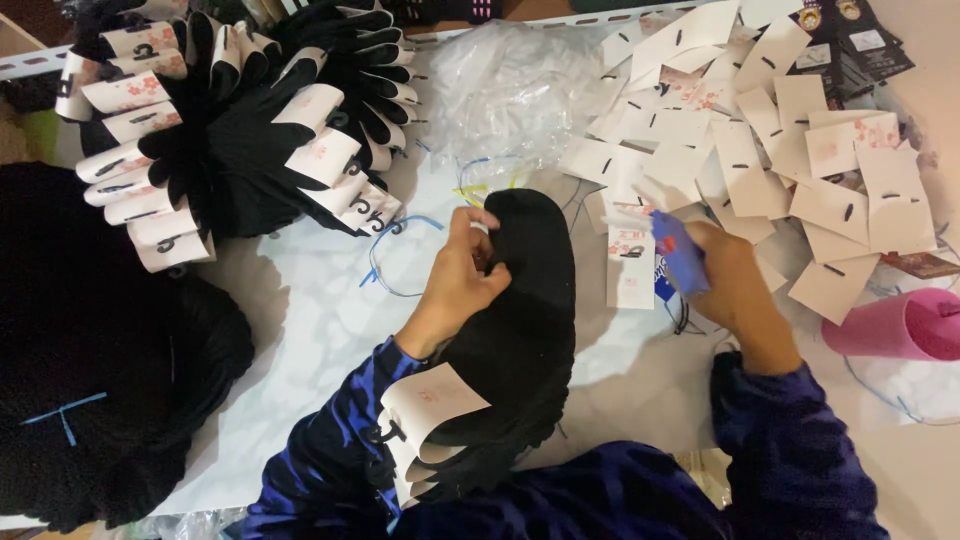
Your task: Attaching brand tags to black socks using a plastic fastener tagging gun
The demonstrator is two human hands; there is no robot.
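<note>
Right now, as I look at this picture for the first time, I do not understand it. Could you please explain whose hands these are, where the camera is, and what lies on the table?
There is no machine here. A person wears a camera on the head, so the single picture looks down at that person's own two bare hands and blue sleeves.

The left hand pinches the top of a black sock. The right hand holds a blue tool; I cannot tell exactly what kind.

On the pale table lie a fan-shaped bundle of black socks with paper cards, a heap of loose paper cards, a clear plastic bag, and a pink cup on its side. A pile of dark fabric sits at the left.
</note>
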